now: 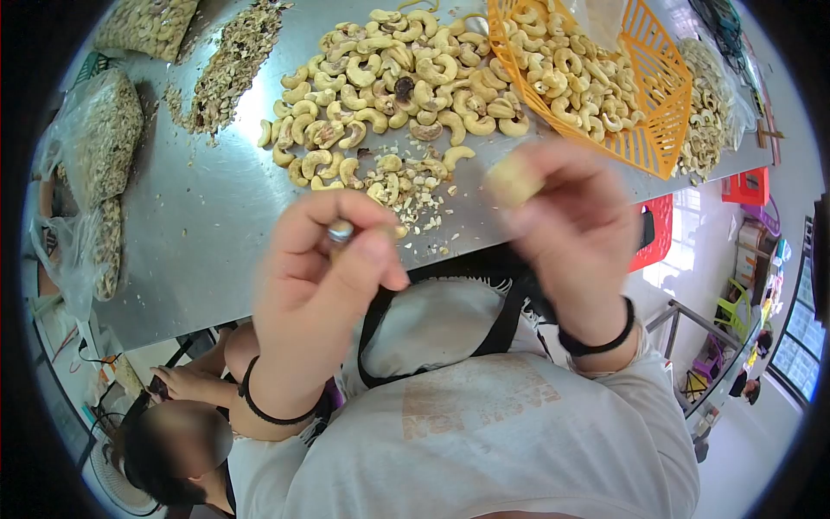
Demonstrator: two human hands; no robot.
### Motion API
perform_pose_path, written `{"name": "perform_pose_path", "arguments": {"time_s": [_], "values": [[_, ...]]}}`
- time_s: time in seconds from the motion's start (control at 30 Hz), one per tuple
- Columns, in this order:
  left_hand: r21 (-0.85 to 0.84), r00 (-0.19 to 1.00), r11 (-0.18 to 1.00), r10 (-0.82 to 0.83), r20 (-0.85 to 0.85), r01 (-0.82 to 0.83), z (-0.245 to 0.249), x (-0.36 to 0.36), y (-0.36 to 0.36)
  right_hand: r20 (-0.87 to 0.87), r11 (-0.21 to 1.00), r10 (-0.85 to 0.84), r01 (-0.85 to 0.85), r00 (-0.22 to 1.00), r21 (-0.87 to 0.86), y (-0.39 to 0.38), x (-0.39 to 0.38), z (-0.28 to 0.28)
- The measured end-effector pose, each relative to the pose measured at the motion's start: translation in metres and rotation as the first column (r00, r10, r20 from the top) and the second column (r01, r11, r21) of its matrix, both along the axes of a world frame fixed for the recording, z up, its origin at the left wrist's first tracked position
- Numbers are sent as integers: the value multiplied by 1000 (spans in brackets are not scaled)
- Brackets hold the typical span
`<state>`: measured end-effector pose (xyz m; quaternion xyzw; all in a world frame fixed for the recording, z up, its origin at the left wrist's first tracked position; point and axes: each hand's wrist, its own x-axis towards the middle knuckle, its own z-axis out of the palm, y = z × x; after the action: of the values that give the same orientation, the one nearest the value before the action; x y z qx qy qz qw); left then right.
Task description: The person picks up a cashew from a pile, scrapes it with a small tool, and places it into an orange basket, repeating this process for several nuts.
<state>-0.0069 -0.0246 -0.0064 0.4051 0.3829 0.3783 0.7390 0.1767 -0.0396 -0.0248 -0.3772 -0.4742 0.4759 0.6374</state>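
My left hand (324, 259) is closed around a small tool with a shiny, rounded silver end (340, 230); the rest of it is hidden by the fingers. Motion smears my right hand (575, 229), which pinches a pale cashew (513, 180) between thumb and fingers, just in front of the orange basket (670, 160). Beyond both hands spreads a heap of cashews (372, 69), some with bits of brown skin. Small broken pieces (419, 203) lie at its near side, close to my left hand. More peeled cashews (562, 65) fill the basket.
Skin scraps (229, 73) are piled on the metal table (203, 251). Plastic bags (104, 143) of scraps stand at the left edge, and more cashews (702, 112) lie right of the basket. A red stool (654, 232) is beside the table. Another person (177, 445) sits at lower left.
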Motion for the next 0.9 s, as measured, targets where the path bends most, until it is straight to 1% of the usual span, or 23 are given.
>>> {"name": "perform_pose_path", "arguments": {"time_s": [0.03, 0.07, 0.1, 0.13, 0.2, 0.23, 0.3, 0.33, 0.37, 0.43, 0.47, 0.5, 0.53, 0.57, 0.63, 0.77, 0.83, 0.9], "values": [[55, 999, 998, 44, -24, -43, -1, -3, 0, 70, 973, -198, 205, 978, -108, 4, 10, 9], [9, 991, 995, 101, -86, -101, 4, -2, 0, 146, 926, -370, 378, 917, -28, 15, 18, 20], [9, 991, 995, 102, -86, -102, 5, -3, 0, 205, 845, -532, 531, 821, 66, 25, 24, 27], [25, 990, 993, 116, -84, -115, 5, -4, 1, 203, 846, -531, 529, 823, 67, 27, 31, 28], [43, 987, 990, 137, -83, -134, 4, -7, 3, 319, 806, -592, 550, 740, 218, 30, 42, 30], [69, 988, 991, 124, -92, -118, 2, -11, 4, 319, 808, -589, 548, 742, 217, 28, 39, 27], [93, 988, 991, 110, -105, -101, 1, -12, 3, 438, 933, -345, 356, 830, 59, 17, 24, 15], [108, 979, 988, 126, -158, -110, 1, -10, 3, 461, 964, -252, 264, 851, 39, 14, 13, 6], [123, 967, 985, 142, -210, -118, 2, -8, 2, 482, 985, -157, 170, 862, 17, 12, 1, -1], [110, 973, 988, 124, -195, -104, 3, -8, 1, 559, 996, 38, 11, 828, -85, 8, -21, -11], [98, 978, 991, 107, -179, -90, 4, -8, 0, 556, 996, 41, 9, 830, -86, 8, -28, -13], [99, 977, 991, 109, -183, -92, 4, -9, 0, 691, 996, 84, -39, 718, -80, 9, -33, -15], [89, 980, 990, 121, -159, -108, 4, -10, 0, 806, 993, 118, -88, 580, -82, 9, -37, -17], [78, 982, 989, 134, -135, -125, 4, -11, 0, 805, 992, 120, -92, 581, -82, 9, -41, -20], [84, 979, 989, 130, -158, -118, 3, -13, 0, 865, 998, -57, -2, 499, 67, 11, -46, -28], [94, 977, 990, 122, -177, -107, 2, -13, -1, 877, 998, -36, -21, 479, 52, 15, -43, -33], [95, 980, 991, 113, -163, -98, 1, -13, -1, 860, 998, 34, -64, 509, -2, 17, -40, -35], [95, 983, 991, 103, -152, -89, 1, -13, -1, 867, 997, 59, -76, 495, -25, 18, -40, -32]]}}
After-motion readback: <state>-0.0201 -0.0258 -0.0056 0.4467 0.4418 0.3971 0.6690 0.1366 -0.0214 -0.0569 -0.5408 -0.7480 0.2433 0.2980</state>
